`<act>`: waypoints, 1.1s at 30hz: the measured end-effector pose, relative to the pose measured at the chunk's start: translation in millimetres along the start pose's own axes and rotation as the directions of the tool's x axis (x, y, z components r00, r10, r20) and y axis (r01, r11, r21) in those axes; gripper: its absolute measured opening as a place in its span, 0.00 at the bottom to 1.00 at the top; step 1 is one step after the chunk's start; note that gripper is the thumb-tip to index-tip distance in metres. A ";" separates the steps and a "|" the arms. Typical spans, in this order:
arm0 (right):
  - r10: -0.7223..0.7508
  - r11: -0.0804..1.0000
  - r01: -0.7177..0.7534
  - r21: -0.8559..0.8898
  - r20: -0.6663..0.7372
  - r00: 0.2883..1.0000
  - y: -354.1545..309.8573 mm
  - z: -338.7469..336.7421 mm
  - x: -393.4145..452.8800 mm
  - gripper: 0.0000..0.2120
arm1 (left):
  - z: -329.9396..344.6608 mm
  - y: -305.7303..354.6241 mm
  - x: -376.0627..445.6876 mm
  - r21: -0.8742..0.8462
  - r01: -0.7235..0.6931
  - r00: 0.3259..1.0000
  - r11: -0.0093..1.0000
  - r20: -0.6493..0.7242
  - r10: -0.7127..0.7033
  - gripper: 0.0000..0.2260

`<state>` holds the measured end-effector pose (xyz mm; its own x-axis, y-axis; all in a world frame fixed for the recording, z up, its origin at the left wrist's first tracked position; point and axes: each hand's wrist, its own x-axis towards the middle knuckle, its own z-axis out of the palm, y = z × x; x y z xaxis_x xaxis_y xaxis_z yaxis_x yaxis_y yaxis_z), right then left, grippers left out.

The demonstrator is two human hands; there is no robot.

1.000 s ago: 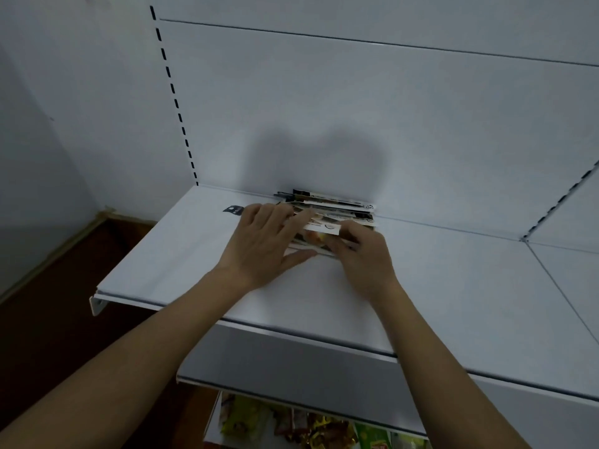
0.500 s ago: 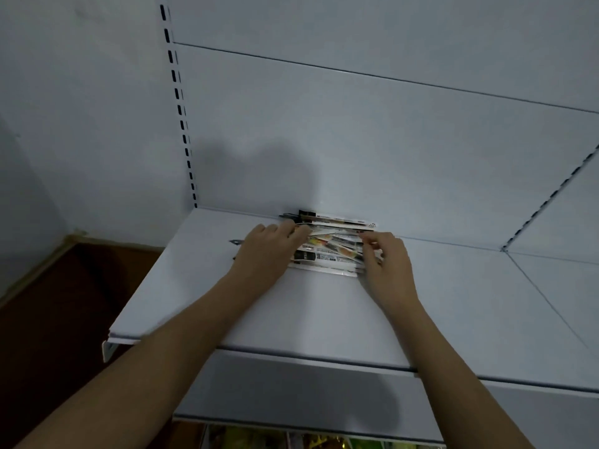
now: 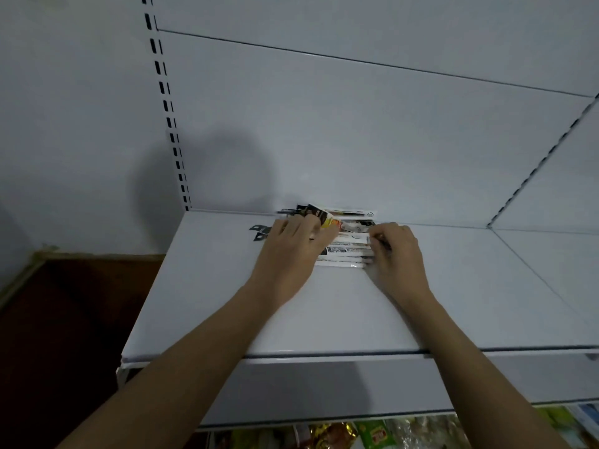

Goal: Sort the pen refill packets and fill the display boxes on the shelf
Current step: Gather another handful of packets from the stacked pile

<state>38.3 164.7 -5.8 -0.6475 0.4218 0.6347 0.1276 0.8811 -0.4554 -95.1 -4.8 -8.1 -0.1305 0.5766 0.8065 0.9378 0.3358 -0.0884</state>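
A row of flat pen refill packets [image 3: 345, 251] lies overlapped on the white shelf [image 3: 324, 312], near its back wall. My left hand [image 3: 293, 246] covers the left end of the row, and its fingers lift one packet with a black and yellow print [image 3: 324, 217]. At the right end my right hand [image 3: 397, 246] pinches the packets' edges with curled fingers. No display box shows in view.
The shelf's back panel [image 3: 356, 140] rises right behind the packets. A small dark tag [image 3: 259, 231] lies on the shelf left of my left hand. Coloured snack bags [image 3: 372, 434] sit on the shelf below. A slotted upright [image 3: 168, 118] stands at the left.
My hands have drawn apart to the two ends of the row. My left hand has lifted the end of one packet at the back. The camera has tilted upward.
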 end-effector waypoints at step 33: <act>0.065 0.983 -0.033 -0.181 0.174 0.983 -1.0 13.2 -13.5 0.20 | -2.8 11.1 -6.7 0.096 -0.059 0.992 0.994 0.118 0.048 0.13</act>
<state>37.0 155.3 -22.2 -0.7588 0.4346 0.4852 0.2828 0.8908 -0.3557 -83.0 -7.0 -12.9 -0.1224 0.6757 0.7269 0.9086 0.3710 -0.1920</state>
